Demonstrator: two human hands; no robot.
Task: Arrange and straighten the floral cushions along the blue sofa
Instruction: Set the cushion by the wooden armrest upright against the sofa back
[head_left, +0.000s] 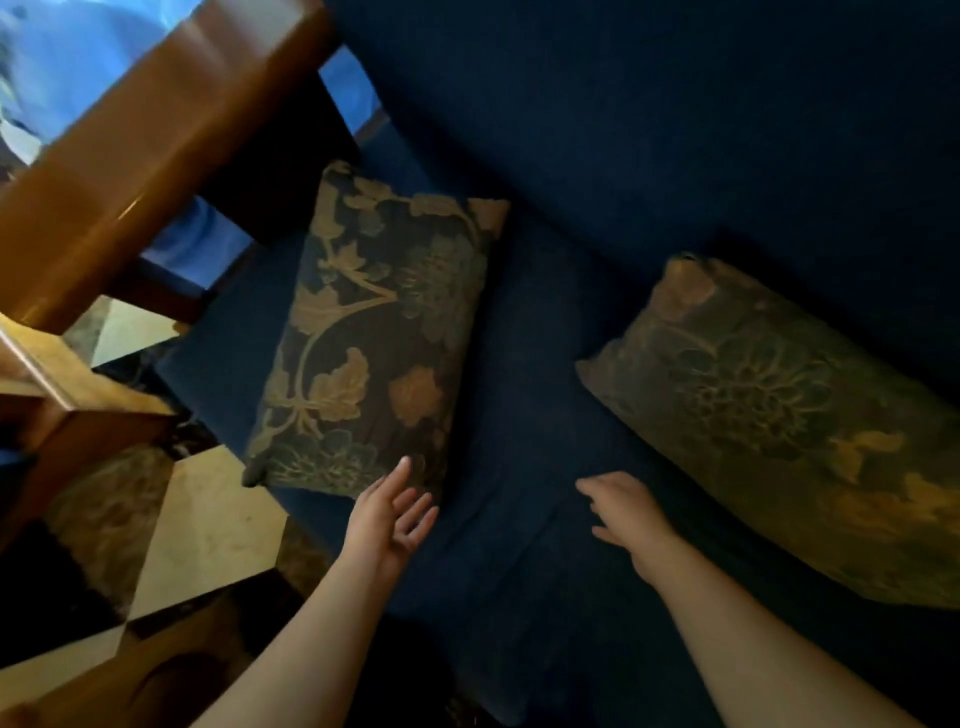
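Observation:
Two floral cushions lie on the blue sofa (530, 364). The left cushion (374, 332) is dark with gold leaves and lies flat on the seat near the wooden armrest. The right cushion (779, 415) leans tilted against the backrest. My left hand (389, 514) hovers open at the near edge of the left cushion, fingers spread, holding nothing. Over the bare seat between the cushions is my right hand (623, 512), palm down with fingers loosely apart, apart from both cushions.
A polished wooden armrest (156, 156) runs diagonally at the upper left. Below it stands a wooden side table (62, 379). Checkered floor tiles (208, 525) show at the lower left. The sofa backrest (675, 130) fills the upper right.

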